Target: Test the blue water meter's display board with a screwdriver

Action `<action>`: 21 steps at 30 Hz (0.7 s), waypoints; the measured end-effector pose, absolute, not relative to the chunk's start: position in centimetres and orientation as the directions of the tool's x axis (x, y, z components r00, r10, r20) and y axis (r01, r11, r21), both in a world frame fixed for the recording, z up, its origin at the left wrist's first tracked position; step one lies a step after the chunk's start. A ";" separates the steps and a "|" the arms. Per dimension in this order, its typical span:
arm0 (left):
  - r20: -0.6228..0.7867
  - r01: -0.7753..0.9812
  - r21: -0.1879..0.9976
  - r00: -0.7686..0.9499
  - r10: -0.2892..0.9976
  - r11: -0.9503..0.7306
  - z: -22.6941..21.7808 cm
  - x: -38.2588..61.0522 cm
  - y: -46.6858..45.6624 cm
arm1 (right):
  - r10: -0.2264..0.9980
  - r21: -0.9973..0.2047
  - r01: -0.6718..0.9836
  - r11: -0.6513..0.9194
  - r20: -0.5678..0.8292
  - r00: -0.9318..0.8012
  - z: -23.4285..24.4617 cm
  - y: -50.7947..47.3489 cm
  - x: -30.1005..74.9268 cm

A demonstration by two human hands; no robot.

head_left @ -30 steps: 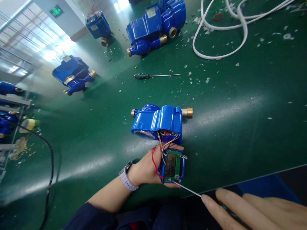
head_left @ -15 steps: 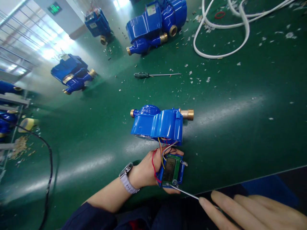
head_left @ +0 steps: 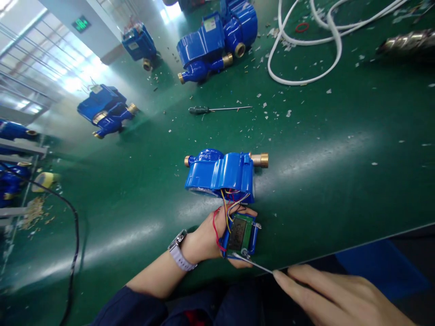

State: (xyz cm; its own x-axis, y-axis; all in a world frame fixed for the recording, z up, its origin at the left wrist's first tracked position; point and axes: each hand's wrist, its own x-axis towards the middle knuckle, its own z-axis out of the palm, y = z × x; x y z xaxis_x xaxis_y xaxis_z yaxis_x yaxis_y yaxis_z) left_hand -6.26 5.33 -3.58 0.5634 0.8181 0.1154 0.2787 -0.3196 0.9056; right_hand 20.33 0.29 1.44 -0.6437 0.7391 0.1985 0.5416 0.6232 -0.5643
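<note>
My left hand is wrapped round a blue module with a green circuit board and a small display. Red, yellow and white wires run from the module into a blue water meter with brass ends, which sits on the bench just beyond. My right hand grips a tool with a thin metal shaft, likely a screwdriver; its handle is hidden by the fingers. The shaft's tip touches or lies very near the lower edge of the board.
A dark-handled screwdriver lies beyond the meter. More blue meters stand at the back and left. A white cord, a red ring, a roll of yellow tape, a black cable and scraps lie on the green bench.
My right hand has moved left and its fingers have closed in more around the tool. The module has shifted slightly up and left. A metallic object now shows at the upper right.
</note>
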 end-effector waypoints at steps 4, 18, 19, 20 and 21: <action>0.151 0.229 0.920 0.542 0.826 -0.319 -4.5 -6.2 5.2 | 0.742 -0.552 0.557 0.621 0.183 -0.645 1.5 0.5 19.8; 0.022 0.195 0.947 0.753 0.658 -0.254 -2.0 -8.6 6.4 | 0.662 -0.699 0.421 0.578 0.101 -0.743 2.1 1.6 21.1; 0.047 0.187 0.943 0.744 0.667 -0.275 -2.1 -8.6 6.5 | 0.659 -0.714 0.414 0.565 0.089 -0.746 2.2 1.7 21.1; 0.076 0.179 0.937 0.733 0.676 -0.299 -2.2 -8.5 6.5 | 0.658 -0.727 0.412 0.549 0.072 -0.750 2.2 1.8 21.1; 0.102 0.171 0.931 0.727 0.680 -0.322 -2.3 -8.4 6.5 | 0.661 -0.737 0.419 0.530 0.050 -0.749 2.1 1.8 21.1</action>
State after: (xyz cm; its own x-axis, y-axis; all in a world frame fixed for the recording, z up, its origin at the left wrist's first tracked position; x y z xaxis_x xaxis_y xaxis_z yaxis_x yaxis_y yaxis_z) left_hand -8.36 6.53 -2.32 0.7265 0.6795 0.1019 0.1709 -0.3224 0.9311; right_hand 21.15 1.85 2.14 -0.7486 0.6611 0.0501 0.4190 0.5304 -0.7370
